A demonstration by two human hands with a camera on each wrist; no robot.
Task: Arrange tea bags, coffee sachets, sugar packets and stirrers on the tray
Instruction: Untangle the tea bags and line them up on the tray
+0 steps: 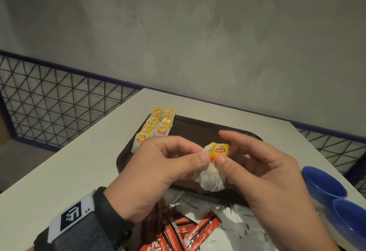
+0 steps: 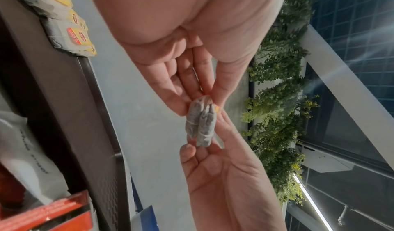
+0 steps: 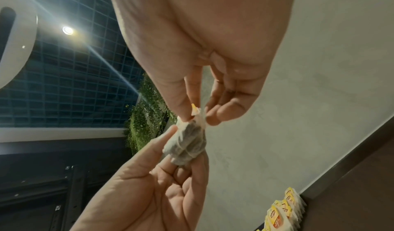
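I hold one tea bag (image 1: 212,175) with a yellow tag (image 1: 219,150) in the air over the near part of the dark brown tray (image 1: 198,130). My left hand (image 1: 200,152) pinches the bag's upper left edge. My right hand (image 1: 225,154) pinches the tag between thumb and fingers. The left wrist view shows the string-wrapped bag (image 2: 200,123) from below, the right wrist view (image 3: 187,145) from the other side. Two rows of tea bags (image 1: 156,126) lie at the tray's far left corner. Red coffee sachets (image 1: 184,229) and white sugar packets (image 1: 227,223) lie in a heap in front of the tray.
Two blue bowls (image 1: 326,183) stand on the white table (image 1: 69,161) at the right, near my right wrist. A wire mesh railing (image 1: 59,96) runs behind the table, with a grey wall beyond. The tray's middle and right show bare dark surface.
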